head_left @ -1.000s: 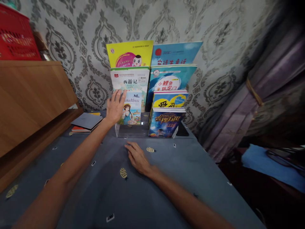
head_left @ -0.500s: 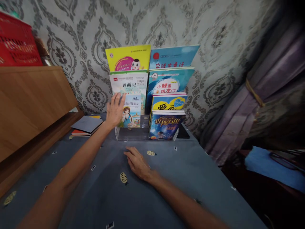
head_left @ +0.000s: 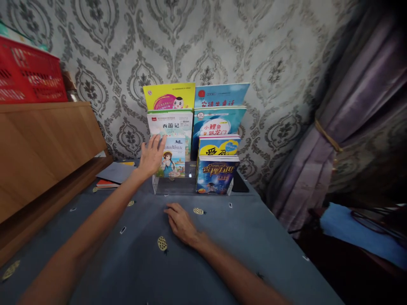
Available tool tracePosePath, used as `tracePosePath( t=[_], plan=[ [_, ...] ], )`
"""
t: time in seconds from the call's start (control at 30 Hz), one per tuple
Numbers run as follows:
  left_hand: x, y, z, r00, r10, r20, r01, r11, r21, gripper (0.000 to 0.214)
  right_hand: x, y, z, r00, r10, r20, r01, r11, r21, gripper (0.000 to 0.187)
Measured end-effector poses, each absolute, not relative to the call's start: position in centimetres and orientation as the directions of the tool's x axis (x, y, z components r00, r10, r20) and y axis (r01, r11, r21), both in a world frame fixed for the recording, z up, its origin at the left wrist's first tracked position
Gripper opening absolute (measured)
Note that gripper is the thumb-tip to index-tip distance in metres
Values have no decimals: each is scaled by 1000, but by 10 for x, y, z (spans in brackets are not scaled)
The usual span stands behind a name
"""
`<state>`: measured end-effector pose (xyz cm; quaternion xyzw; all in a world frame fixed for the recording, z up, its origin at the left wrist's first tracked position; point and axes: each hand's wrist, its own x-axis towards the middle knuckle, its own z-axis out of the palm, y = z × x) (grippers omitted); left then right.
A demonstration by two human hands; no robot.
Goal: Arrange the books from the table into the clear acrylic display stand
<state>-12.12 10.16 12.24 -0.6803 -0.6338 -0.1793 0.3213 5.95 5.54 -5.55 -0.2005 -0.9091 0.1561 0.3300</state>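
My left hand (head_left: 151, 155) reaches forward with its fingers stretched out, flat against the left edge of a small book with a girl on the cover (head_left: 172, 157). That book stands in the front left slot of a clear tiered book stand (head_left: 173, 185). Behind it rise a white book (head_left: 171, 123) and a yellow book (head_left: 168, 95). The right column holds a dark blue starry book (head_left: 214, 174), a yellow-and-blue book (head_left: 219, 145) and two blue books (head_left: 219, 120). My right hand (head_left: 180, 222) lies palm down on the blue cloth (head_left: 222, 237), fingers loosely spread, holding nothing.
A small pile of thin books (head_left: 112, 174) lies left of the stand. A wooden headboard-like panel (head_left: 41, 148) runs along the left, with a red crate (head_left: 28, 76) on top. Purple curtains (head_left: 356, 118) hang at the right, above a blue item (head_left: 356, 231).
The view has pulled back and tilted up, so the stand looks smaller and lower. Both hands stay where they were, the left on the girl-cover book, the right on the cloth.
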Motion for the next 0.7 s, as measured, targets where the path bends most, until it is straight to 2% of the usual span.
tracePosePath(
  t=[0.3, 0.7],
  plan=[
    [-123, 96, 125, 151, 758, 634, 962, 35, -271, 68, 58, 57, -59, -692, 464, 553, 254, 873, -415, 31],
    [-125, 91, 124, 158, 752, 640, 971, 1, -241, 69, 59, 56, -59, -693, 469, 548, 254, 870, -423, 31]
  ],
)
